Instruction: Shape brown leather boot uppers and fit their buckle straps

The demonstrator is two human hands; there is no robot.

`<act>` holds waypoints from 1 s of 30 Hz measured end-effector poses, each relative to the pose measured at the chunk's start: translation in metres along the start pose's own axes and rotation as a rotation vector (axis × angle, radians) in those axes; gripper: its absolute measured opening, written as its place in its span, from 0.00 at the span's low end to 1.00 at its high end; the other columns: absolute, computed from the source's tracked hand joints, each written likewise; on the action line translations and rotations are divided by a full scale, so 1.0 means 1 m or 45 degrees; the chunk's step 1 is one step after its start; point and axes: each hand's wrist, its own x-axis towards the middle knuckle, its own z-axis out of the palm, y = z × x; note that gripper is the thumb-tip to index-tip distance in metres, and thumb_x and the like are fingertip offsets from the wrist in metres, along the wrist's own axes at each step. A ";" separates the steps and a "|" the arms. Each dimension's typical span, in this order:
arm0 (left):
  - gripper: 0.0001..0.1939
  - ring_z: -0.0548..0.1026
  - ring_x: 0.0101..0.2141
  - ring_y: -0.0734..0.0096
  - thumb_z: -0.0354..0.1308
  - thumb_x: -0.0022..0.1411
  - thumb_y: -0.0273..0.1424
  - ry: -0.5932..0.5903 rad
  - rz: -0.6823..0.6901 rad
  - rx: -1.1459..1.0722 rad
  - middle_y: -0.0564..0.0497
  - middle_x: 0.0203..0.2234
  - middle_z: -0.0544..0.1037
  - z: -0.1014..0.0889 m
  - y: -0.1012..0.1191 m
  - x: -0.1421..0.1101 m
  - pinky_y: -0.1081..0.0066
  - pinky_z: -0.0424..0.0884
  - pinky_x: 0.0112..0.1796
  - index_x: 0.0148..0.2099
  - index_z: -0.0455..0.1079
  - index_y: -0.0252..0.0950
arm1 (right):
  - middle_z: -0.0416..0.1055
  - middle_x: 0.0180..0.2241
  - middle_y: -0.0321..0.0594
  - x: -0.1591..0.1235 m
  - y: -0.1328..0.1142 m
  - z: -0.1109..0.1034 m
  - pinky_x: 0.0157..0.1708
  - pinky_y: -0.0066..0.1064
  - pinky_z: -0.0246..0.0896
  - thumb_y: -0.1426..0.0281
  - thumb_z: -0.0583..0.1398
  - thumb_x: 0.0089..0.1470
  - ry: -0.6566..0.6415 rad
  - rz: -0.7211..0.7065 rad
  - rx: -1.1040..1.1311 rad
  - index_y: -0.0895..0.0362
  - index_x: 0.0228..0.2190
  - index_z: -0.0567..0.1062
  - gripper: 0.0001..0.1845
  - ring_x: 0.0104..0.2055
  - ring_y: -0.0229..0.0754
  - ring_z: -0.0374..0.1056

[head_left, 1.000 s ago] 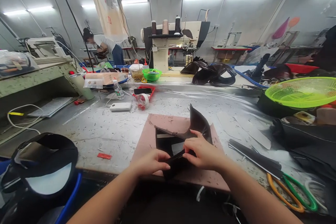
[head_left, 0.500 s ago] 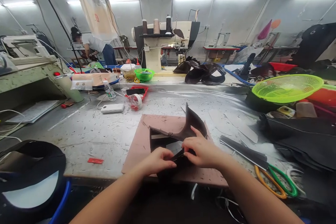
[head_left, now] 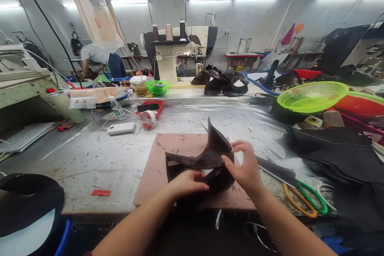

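A dark brown sewn leather piece (head_left: 211,148) stands on a pinkish board in front of me, one pointed corner rising and a small strap-like tab across its edge. My left hand (head_left: 192,183) has its thumb and fingers closed on the near edge of this piece, with part of the inside showing beside them. At the right end, my right hand (head_left: 245,165) holds the leather's edge, thumb on the near side and fingers on the far side. The lower part of the piece is dark and hard to make out.
Scissors (head_left: 306,200) with orange and green handles lie right of the board (head_left: 147,176). Black material (head_left: 324,156) is stacked beyond them. A power bank (head_left: 121,128), a bottle (head_left: 117,108) and a red tray (head_left: 157,108) stand back left. A sewing machine (head_left: 171,62) is behind.
My right hand has moved from the near edge, beside my left hand, to the leather's right end. My left hand stays on the near edge. The view has shifted slightly right.
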 end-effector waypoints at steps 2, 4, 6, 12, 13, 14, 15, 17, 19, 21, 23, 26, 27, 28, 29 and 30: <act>0.13 0.67 0.27 0.74 0.61 0.44 0.31 -0.054 0.041 -0.109 0.57 0.24 0.71 0.002 -0.002 -0.001 0.75 0.61 0.32 0.36 0.72 0.36 | 0.66 0.36 0.45 -0.003 0.014 -0.006 0.43 0.48 0.60 0.62 0.62 0.41 -0.128 0.384 0.122 0.55 0.34 0.62 0.19 0.40 0.50 0.65; 0.17 0.69 0.30 0.72 0.61 0.45 0.31 -0.098 0.090 -0.176 0.55 0.27 0.73 0.004 -0.002 -0.001 0.74 0.62 0.34 0.41 0.72 0.37 | 0.70 0.36 0.45 -0.006 0.022 -0.008 0.43 0.46 0.62 0.60 0.63 0.39 -0.493 0.592 0.321 0.57 0.38 0.65 0.24 0.42 0.51 0.66; 0.19 0.71 0.33 0.69 0.61 0.45 0.30 -0.124 0.107 -0.186 0.54 0.30 0.75 0.005 0.001 0.001 0.73 0.63 0.37 0.43 0.72 0.37 | 0.71 0.40 0.45 -0.011 0.024 -0.007 0.47 0.43 0.59 0.59 0.63 0.41 -0.699 0.604 0.502 0.57 0.41 0.66 0.26 0.47 0.50 0.65; 0.15 0.73 0.36 0.63 0.60 0.47 0.35 0.025 0.053 -0.014 0.50 0.33 0.78 0.013 0.011 0.012 0.69 0.64 0.39 0.38 0.74 0.33 | 0.71 0.43 0.45 -0.015 0.019 -0.006 0.49 0.46 0.58 0.57 0.63 0.42 -0.644 0.543 0.539 0.58 0.41 0.68 0.26 0.47 0.52 0.65; 0.15 0.73 0.34 0.63 0.60 0.47 0.35 0.061 0.053 0.001 0.50 0.31 0.78 0.015 0.011 0.014 0.69 0.65 0.37 0.37 0.74 0.33 | 0.71 0.43 0.45 -0.014 0.019 -0.006 0.49 0.46 0.58 0.57 0.63 0.41 -0.642 0.544 0.538 0.58 0.41 0.68 0.26 0.47 0.52 0.65; 0.14 0.73 0.33 0.64 0.59 0.48 0.35 0.087 0.061 0.005 0.50 0.29 0.78 0.017 0.010 0.016 0.69 0.65 0.36 0.36 0.74 0.32 | 0.71 0.43 0.45 -0.014 0.020 -0.007 0.48 0.46 0.59 0.57 0.63 0.41 -0.650 0.551 0.554 0.58 0.41 0.69 0.26 0.47 0.52 0.65; 0.13 0.73 0.33 0.64 0.59 0.48 0.34 0.104 0.075 0.002 0.51 0.29 0.78 0.019 0.009 0.017 0.69 0.65 0.35 0.36 0.74 0.33 | 0.71 0.43 0.45 -0.014 0.022 -0.008 0.48 0.46 0.59 0.58 0.64 0.41 -0.667 0.569 0.588 0.58 0.41 0.69 0.27 0.47 0.52 0.65; 0.13 0.73 0.33 0.64 0.59 0.47 0.33 0.113 0.107 -0.019 0.51 0.29 0.78 0.023 0.005 0.019 0.69 0.65 0.35 0.36 0.74 0.33 | 0.72 0.42 0.44 -0.014 0.024 -0.008 0.48 0.45 0.59 0.59 0.65 0.40 -0.708 0.623 0.705 0.57 0.42 0.69 0.27 0.47 0.51 0.65; 0.14 0.73 0.36 0.63 0.59 0.47 0.32 0.084 0.130 -0.065 0.51 0.31 0.78 0.025 0.001 0.022 0.69 0.65 0.38 0.38 0.73 0.34 | 0.73 0.39 0.43 -0.017 0.025 -0.006 0.48 0.44 0.60 0.60 0.65 0.40 -0.736 0.675 0.833 0.57 0.40 0.71 0.25 0.46 0.50 0.66; 0.15 0.72 0.39 0.61 0.59 0.47 0.32 0.047 0.126 -0.098 0.50 0.34 0.78 0.027 0.000 0.023 0.67 0.65 0.41 0.40 0.73 0.34 | 0.74 0.36 0.41 -0.019 0.024 -0.003 0.47 0.43 0.60 0.60 0.66 0.38 -0.713 0.701 0.909 0.57 0.38 0.72 0.24 0.44 0.49 0.67; 0.16 0.72 0.40 0.60 0.58 0.48 0.32 0.050 0.131 -0.084 0.49 0.36 0.78 0.028 0.003 0.023 0.66 0.64 0.43 0.40 0.73 0.33 | 0.75 0.33 0.41 -0.019 0.021 0.000 0.45 0.43 0.61 0.60 0.66 0.37 -0.662 0.699 0.914 0.58 0.35 0.73 0.22 0.41 0.49 0.69; 0.14 0.72 0.40 0.58 0.55 0.50 0.33 0.117 0.309 0.038 0.49 0.34 0.78 0.023 0.015 0.022 0.65 0.63 0.45 0.38 0.74 0.34 | 0.74 0.33 0.41 -0.012 0.011 0.001 0.42 0.41 0.63 0.61 0.64 0.40 -0.504 0.553 0.738 0.57 0.33 0.73 0.17 0.39 0.48 0.69; 0.13 0.72 0.40 0.58 0.55 0.49 0.33 0.161 0.387 0.100 0.49 0.33 0.78 0.020 0.020 0.022 0.65 0.63 0.45 0.36 0.74 0.34 | 0.74 0.34 0.41 -0.008 0.007 0.001 0.42 0.41 0.63 0.61 0.63 0.42 -0.440 0.449 0.603 0.57 0.33 0.73 0.15 0.39 0.47 0.69; 0.12 0.72 0.39 0.58 0.56 0.49 0.34 0.214 0.462 0.165 0.49 0.32 0.78 0.016 0.026 0.024 0.65 0.63 0.45 0.34 0.74 0.35 | 0.73 0.35 0.42 -0.002 0.003 0.002 0.43 0.40 0.62 0.62 0.62 0.44 -0.382 0.331 0.426 0.57 0.33 0.73 0.14 0.40 0.47 0.68; 0.11 0.72 0.37 0.58 0.57 0.48 0.36 0.278 0.492 0.224 0.50 0.30 0.78 0.010 0.031 0.027 0.65 0.64 0.44 0.32 0.74 0.36 | 0.73 0.36 0.43 0.004 0.001 0.004 0.44 0.40 0.60 0.62 0.61 0.45 -0.352 0.200 0.213 0.57 0.33 0.73 0.13 0.41 0.47 0.67; 0.11 0.72 0.35 0.58 0.57 0.46 0.38 0.333 0.473 0.286 0.50 0.28 0.78 0.005 0.036 0.032 0.65 0.65 0.42 0.30 0.74 0.36 | 0.72 0.37 0.44 0.011 0.000 0.006 0.45 0.40 0.58 0.62 0.60 0.47 -0.346 0.099 -0.011 0.57 0.32 0.73 0.12 0.42 0.48 0.66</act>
